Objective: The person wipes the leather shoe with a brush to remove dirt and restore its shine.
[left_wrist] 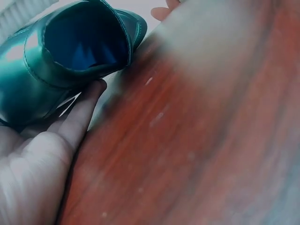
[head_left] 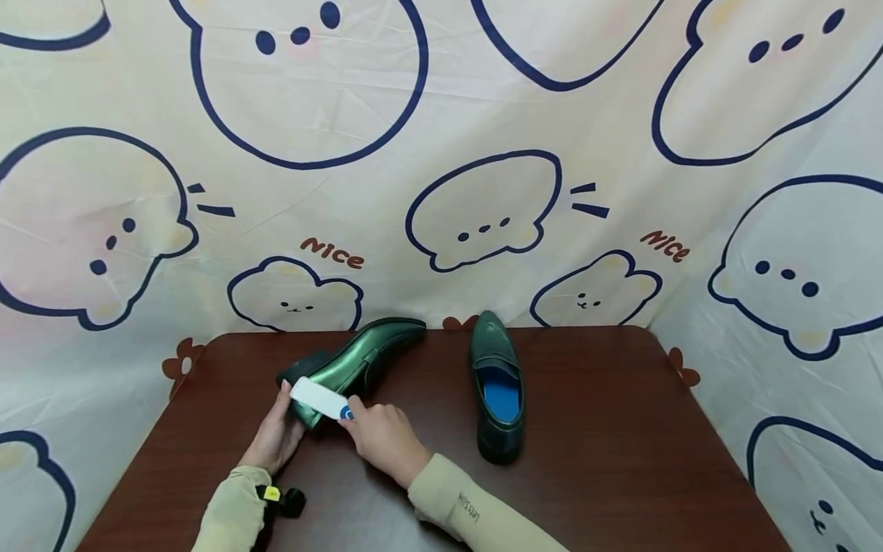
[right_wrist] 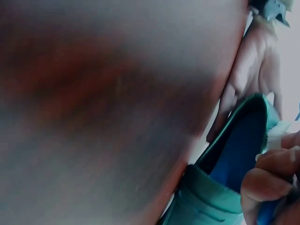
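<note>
While bracing the shoe (head_left: 345, 370), apparently brushing its heel end

Gripping the shoe near the heel between thumb and fingers of the left hand (head_left: 274, 439); tilted on its side, left of the second shoe (head_left: 494, 360). Pinching the brush (head_left: 317, 397) closely in the right hand (head_left: 388, 441), also left of the second shoe. Probably mid-cleaning. Next, likely calling for light strokes toward the toe, with firm left-hand support.

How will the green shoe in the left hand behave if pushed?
The held shoe may swivel, since the left hand supports only its heel end. Its glossy upper could feel slippery. Its opening gapes wide, suggesting fairly stiff walls.
</note>
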Demonstrator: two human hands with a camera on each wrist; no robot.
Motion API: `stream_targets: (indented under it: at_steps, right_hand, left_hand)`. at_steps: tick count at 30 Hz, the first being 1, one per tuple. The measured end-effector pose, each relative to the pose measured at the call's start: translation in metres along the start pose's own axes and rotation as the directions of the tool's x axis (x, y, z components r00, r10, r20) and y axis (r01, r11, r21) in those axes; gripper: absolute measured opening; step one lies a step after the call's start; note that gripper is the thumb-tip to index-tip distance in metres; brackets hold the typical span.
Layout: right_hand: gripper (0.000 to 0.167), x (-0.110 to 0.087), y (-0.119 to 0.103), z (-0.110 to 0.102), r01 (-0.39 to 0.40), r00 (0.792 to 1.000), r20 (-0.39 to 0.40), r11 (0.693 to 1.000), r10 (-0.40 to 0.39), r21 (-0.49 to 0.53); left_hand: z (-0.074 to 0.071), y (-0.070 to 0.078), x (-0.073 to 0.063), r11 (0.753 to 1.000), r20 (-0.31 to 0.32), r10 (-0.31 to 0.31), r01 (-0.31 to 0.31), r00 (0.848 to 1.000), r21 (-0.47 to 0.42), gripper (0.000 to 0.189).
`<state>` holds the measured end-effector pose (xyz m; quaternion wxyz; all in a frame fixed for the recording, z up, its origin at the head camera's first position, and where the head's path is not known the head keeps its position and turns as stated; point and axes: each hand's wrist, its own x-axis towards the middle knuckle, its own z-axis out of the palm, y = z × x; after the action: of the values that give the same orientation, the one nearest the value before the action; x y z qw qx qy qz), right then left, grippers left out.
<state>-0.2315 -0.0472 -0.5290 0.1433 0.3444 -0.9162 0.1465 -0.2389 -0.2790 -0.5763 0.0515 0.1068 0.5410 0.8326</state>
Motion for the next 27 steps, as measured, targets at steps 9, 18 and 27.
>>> stream_targets:
  at_steps: [9, 18, 27]
  right_hand:
    - [0.03, 0.013, 0.034, -0.013, -0.265, 0.964, -0.006, 0.961, 0.266, 0.08]
    - [0.029, 0.005, 0.002, -0.012, -0.058, 0.988, 0.152, 0.989, 0.036, 0.14]
    - [0.025, -0.002, 0.003, -0.003, 0.023, 0.997, 0.075, 1.0, -0.023, 0.005]
  left_hand:
    - [0.002, -0.001, -0.002, 0.997, -0.019, -0.023, 0.024, 1.0, 0.08, 0.043]
    - [0.005, -0.001, -0.003, 0.993, -0.089, -0.052, 0.061, 0.995, 0.102, 0.032]
    - [0.004, 0.001, -0.001, 0.993, -0.073, -0.057, 0.064, 0.996, 0.094, 0.04]
